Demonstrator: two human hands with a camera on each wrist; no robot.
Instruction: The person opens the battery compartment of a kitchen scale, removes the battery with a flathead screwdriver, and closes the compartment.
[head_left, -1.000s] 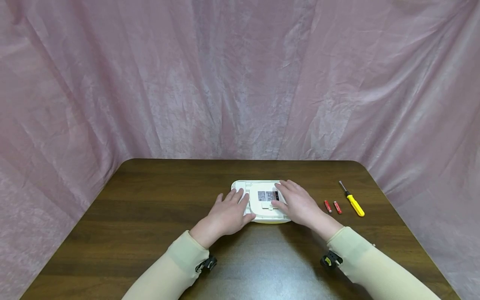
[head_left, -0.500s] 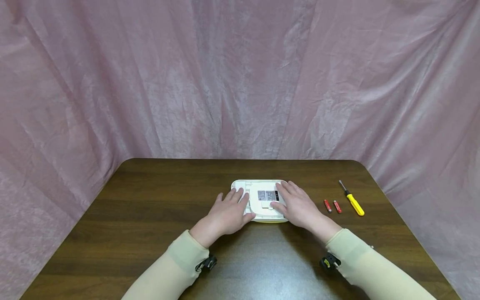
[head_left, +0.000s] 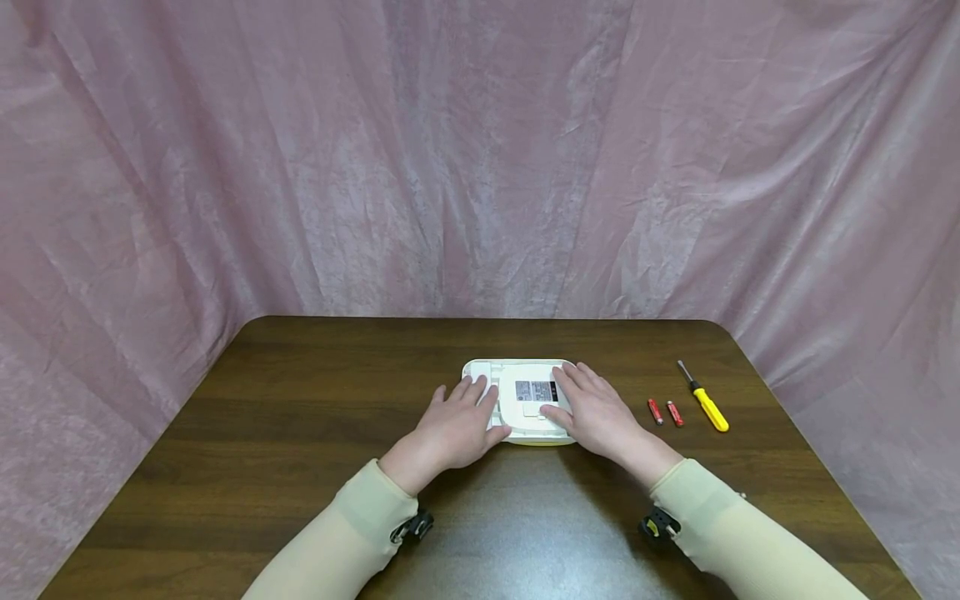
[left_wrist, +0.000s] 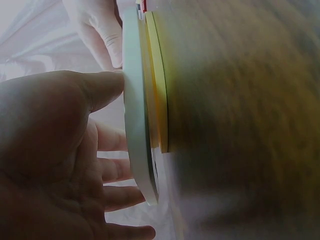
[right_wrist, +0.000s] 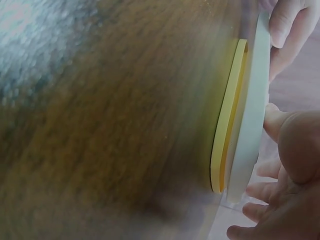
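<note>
Scale, white and face down, lies flat near the middle of the table, its label and small hatch turned up. Left hand rests flat on the scale's left part, fingers straight and spread, thumb along the near edge. Right hand rests flat on the right part, fingers straight, thumb pointing in at the hatch. Neither hand grips anything.

From the head view the scale looks like one white slab with a thin yellow line at its near edge. The left wrist view shows more: the scale is a white plate stacked on a yellow layer, and that yellow layer lies against the wood. There the left hand has its thumb on the white rim and its fingers stretched over the top, with the other hand's fingers visible past the far end. The right wrist view shows the same edge-on stack, the right hand with its thumb against the white rim, and the left hand's fingers at the upper end.

Only the head view shows what lies right of the scale: two red batteries side by side, and just beyond them a screwdriver with a yellow handle.

The table is dark wood with rounded corners. Pink wrinkled cloth hangs behind and on both sides. Both sleeves are beige.
</note>
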